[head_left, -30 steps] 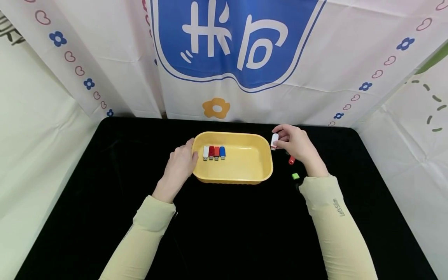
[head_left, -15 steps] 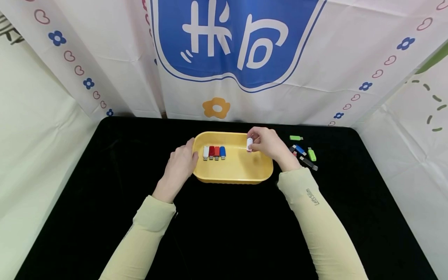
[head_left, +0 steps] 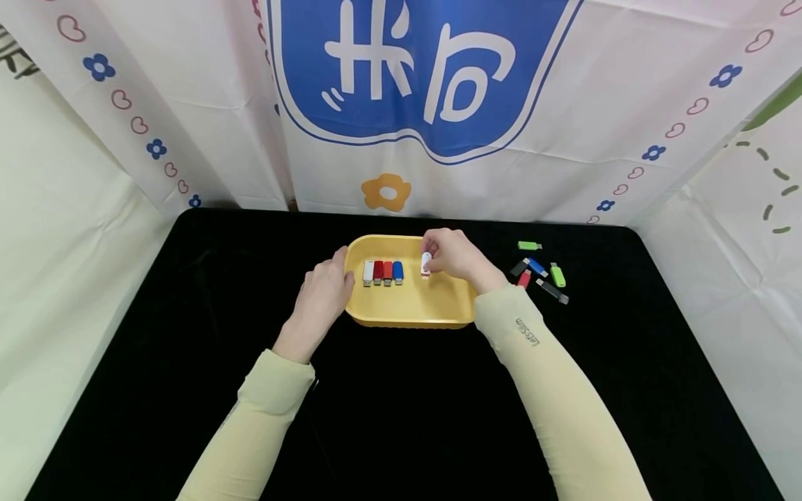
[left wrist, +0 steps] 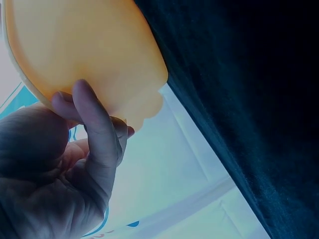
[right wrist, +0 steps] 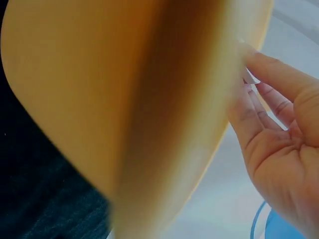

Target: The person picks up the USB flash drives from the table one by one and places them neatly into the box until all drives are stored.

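A yellow tray [head_left: 401, 309] stands on the black tabletop. My left hand [head_left: 316, 299] grips its left end, thumb at the rim; in the left wrist view fingers [left wrist: 97, 119] press against the tray's outer wall. Between thumb and fingers, my right hand [head_left: 460, 256] pinches a white USB stick [head_left: 426, 259] over the tray, metal plug towards me. To its left, side by side in the tray, lie a white USB stick [head_left: 367, 271], a dark red one [head_left: 379, 270], a red one [head_left: 388, 271] and a blue one [head_left: 398, 270]. The tray wall mostly hides the held stick in the right wrist view.
Right of the tray lies a loose group of USB sticks: green ones [head_left: 557, 275], black ones [head_left: 552, 291], a blue one [head_left: 537, 267] and a red one [head_left: 524, 278]. A white printed curtain [head_left: 338, 188] hangs behind the table.
My right hand has carried the white USB stick leftwards from beyond the tray's right end to over its inside, uncovering the loose sticks. My left hand has stayed on the tray.
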Demonstrator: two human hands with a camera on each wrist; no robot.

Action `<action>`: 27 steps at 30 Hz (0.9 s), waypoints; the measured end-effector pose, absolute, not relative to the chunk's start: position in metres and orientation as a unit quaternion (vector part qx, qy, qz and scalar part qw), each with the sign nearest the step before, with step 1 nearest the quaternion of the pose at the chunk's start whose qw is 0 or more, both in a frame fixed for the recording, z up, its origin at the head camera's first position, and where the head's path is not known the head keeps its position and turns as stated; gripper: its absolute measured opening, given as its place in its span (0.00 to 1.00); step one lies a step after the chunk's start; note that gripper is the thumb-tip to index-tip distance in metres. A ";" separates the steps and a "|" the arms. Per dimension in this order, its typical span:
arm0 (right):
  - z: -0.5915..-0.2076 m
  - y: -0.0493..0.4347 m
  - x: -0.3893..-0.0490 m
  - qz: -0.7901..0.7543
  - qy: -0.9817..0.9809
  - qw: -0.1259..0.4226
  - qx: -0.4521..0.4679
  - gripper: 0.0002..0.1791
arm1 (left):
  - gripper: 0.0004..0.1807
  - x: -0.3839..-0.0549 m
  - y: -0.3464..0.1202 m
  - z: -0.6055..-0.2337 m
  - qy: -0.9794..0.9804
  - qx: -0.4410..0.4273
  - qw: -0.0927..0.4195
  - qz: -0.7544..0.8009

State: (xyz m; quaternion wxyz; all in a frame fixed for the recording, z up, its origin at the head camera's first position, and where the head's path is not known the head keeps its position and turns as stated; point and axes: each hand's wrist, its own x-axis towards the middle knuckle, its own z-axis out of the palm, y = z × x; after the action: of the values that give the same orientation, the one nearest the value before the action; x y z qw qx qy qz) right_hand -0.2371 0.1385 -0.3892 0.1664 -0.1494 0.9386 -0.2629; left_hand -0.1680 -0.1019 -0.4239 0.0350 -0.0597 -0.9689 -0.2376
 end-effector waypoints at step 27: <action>-0.422 0.111 -0.232 -0.243 0.948 0.121 -0.167 0.12 | 0.28 -0.169 -0.102 -0.424 -0.974 -0.062 0.038 -0.212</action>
State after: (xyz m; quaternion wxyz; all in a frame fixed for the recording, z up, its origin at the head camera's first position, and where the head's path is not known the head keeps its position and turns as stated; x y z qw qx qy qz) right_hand -0.2320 0.1106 -0.4218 0.1211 -0.1665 0.9479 -0.2432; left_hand -0.1692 -0.1021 -0.4240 0.0382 -0.0618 -0.9745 -0.2124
